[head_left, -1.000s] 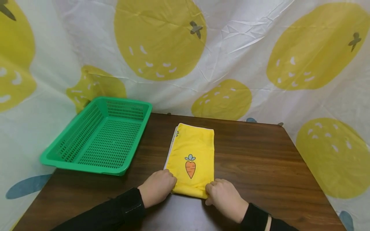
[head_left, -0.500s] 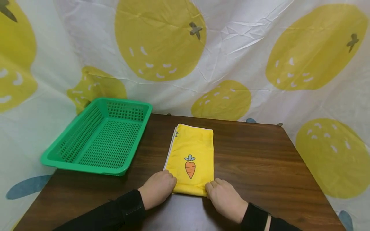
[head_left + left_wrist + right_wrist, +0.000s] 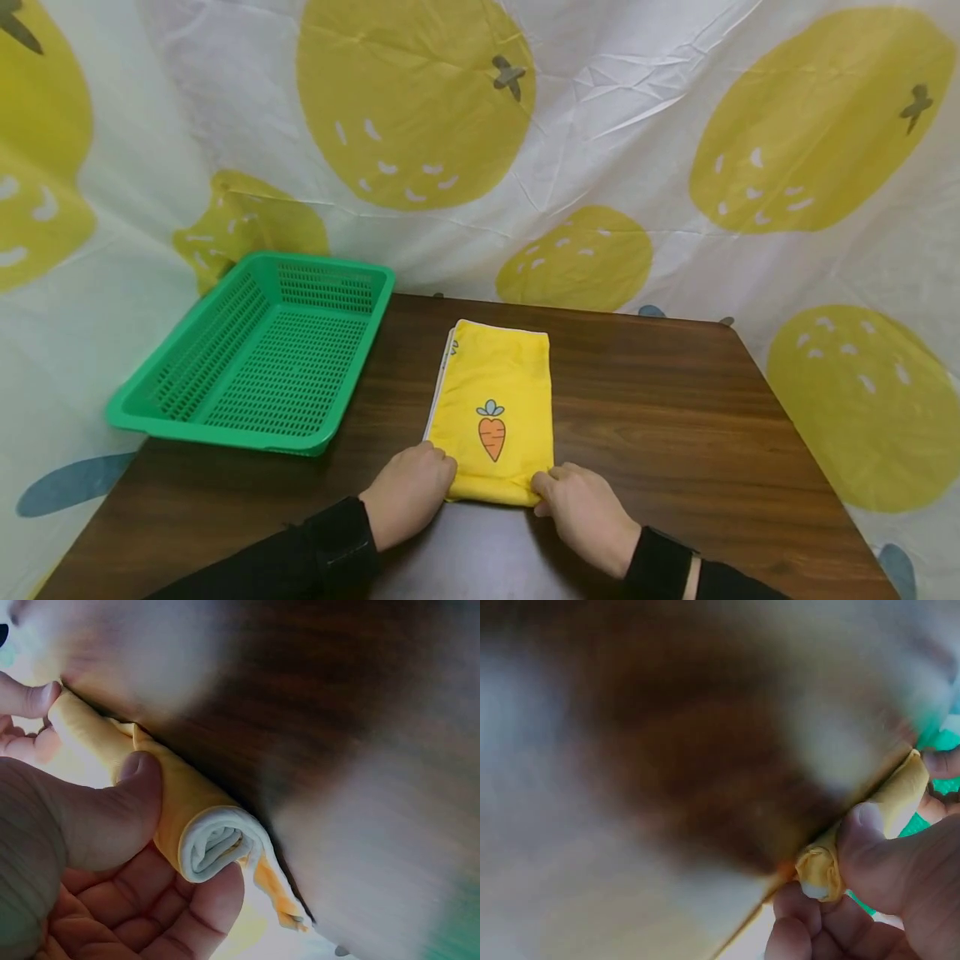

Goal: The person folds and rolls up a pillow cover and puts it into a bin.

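A yellow cloth (image 3: 506,375) with a carrot print and white edges lies folded into a narrow strip on the dark wooden table (image 3: 660,417). Its near end is rolled up, and the roll (image 3: 191,799) shows white inner layers in a spiral in the left wrist view. My left hand (image 3: 411,492) grips the roll's left end, thumb on one side and curled fingers on the other. At the right end, my right hand (image 3: 583,512) pinches the roll (image 3: 821,874) between thumb and fingers. The far part of the cloth lies flat.
A green plastic basket (image 3: 330,417) with slotted walls stands on the left of the table, with nothing in it. Behind the table hangs a white curtain (image 3: 600,150) printed with yellow fruit.
The cloth has shifted slightly left, mostly at its far end. Both hands keep their hold on the rolled end and have barely moved.
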Motion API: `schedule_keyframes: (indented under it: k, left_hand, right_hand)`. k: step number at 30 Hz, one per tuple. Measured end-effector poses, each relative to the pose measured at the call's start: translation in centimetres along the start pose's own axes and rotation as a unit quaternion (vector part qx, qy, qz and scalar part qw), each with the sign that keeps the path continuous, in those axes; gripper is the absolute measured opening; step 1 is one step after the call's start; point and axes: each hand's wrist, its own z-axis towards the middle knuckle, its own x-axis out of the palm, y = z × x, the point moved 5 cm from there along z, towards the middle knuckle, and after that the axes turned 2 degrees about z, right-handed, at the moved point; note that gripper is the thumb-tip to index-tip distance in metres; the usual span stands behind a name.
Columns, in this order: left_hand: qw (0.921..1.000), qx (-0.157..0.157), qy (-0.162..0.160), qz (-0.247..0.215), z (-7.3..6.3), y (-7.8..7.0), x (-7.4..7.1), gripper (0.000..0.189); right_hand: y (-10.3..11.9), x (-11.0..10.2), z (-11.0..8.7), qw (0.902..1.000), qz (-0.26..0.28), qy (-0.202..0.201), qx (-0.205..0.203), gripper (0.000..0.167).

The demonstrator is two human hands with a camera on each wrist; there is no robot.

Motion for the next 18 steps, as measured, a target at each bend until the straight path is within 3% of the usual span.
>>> schedule_keyframes:
  k: [2,5,9,12,14,18]
  left_hand:
    - [1.0000,0.002,-0.001,-0.004,0.0,0.0,0.0,0.005]
    - [1.0000,0.008,-0.004,-0.002,0.1,-0.1,0.0,0.005]
    - [0.9999,0.010,-0.002,0.004,0.2,-0.2,0.0,0.006]
    - [0.9998,0.016,-0.003,0.007,0.2,-0.2,0.1,0.005]
    - [0.9997,0.020,-0.006,0.010,0.1,-0.3,0.1,0.005]
    - [0.9994,0.027,-0.006,0.021,-0.1,-0.2,0.1,0.005]
  right_hand:
    - [-0.2,-0.1,0.5,0.9996,0.001,0.026,-0.010,0.020]
    - [-0.8,-0.3,1.8,0.9941,0.042,0.099,-0.003,0.018]
    - [-1.7,-0.5,3.8,0.9708,0.091,0.218,0.041,0.016]
    - [-2.3,-0.3,5.1,0.9525,0.097,0.279,0.072,0.018]
    - [-3.0,0.4,5.7,0.9479,0.093,0.295,0.075,0.024]
    - [-3.4,0.6,6.7,0.9394,0.095,0.305,0.123,0.032]
